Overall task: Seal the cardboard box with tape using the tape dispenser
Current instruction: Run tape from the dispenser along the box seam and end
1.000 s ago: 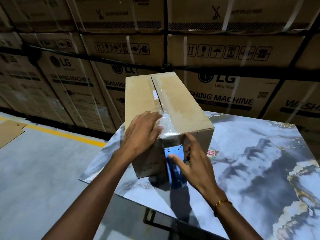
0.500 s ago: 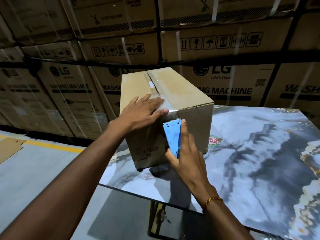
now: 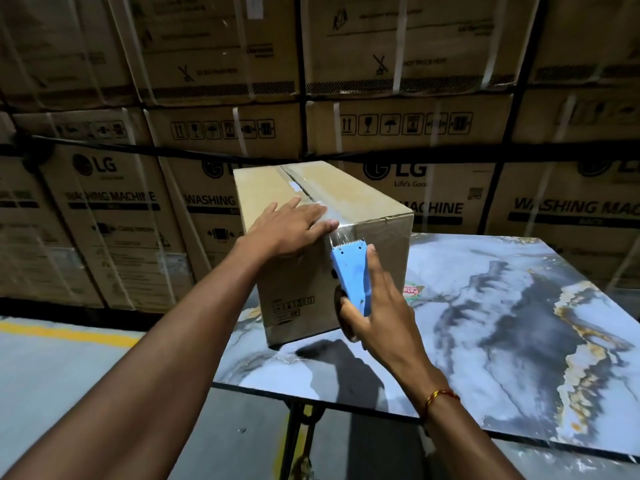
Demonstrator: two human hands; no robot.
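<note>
Right hand (image 3: 381, 306) grips tape dispenser (image 3: 349, 271) against box (image 3: 377, 244).

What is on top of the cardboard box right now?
The left hand lies flat on the cardboard box, pressing clear tape along its centre seam. The tape under the palm is hidden.

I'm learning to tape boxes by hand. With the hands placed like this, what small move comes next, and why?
Probably tilt the blue tape dispenser so its toothed blade bites and cuts the tape. The right hand holds it against the cardboard box's near end face, blade just under the top edge, where clear tape already wraps over. The left hand lies flat on the top, holding that tape down.
</note>
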